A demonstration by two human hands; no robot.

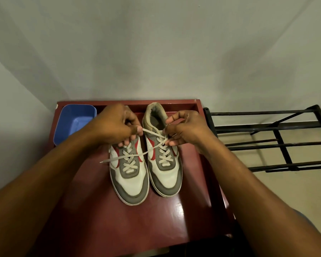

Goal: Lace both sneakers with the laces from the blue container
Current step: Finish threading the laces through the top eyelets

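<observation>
Two white, grey and red sneakers stand side by side on a dark red table [156,219], toes toward me. The left sneaker [130,180] and the right sneaker [165,175] both show crossed beige laces. My left hand [117,125] hovers over the left sneaker's collar and pinches one end of the right sneaker's lace [150,132]. My right hand [187,128] pinches the same lace near the top eyelets. A loose lace end [122,157] trails across the left sneaker. The blue container [72,123] sits at the table's back left, and I see no laces in it.
A black metal rack [271,138] stands to the right of the table. A pale wall rises right behind the table. The table's raised back rim [183,102] runs behind the sneakers.
</observation>
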